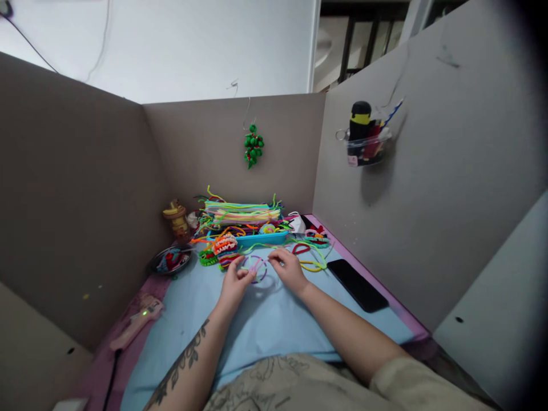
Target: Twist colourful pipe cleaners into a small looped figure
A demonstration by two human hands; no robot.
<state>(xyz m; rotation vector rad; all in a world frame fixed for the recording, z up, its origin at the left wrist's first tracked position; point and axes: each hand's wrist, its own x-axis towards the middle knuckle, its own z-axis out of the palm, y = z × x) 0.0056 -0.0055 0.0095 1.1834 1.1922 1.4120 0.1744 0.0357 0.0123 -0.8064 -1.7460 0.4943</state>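
While the left hand (234,281) and right hand (287,267) both pinch a small pipe-cleaner ring (256,268) over the blue mat (265,325), it looks only part-shaped, and the stack of pipe cleaners (242,212) lies unused.

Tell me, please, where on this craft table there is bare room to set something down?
The blue mat lies bare between the forearms and near the phone; another patch sits beside the pink tool. Behind the left hand and right hand, pipe cleaners crowd it.

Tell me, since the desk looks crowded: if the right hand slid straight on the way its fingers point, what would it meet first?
Probably the purple pipe-cleaner ring that the right hand pinches, then the left hand; depth is unclear.
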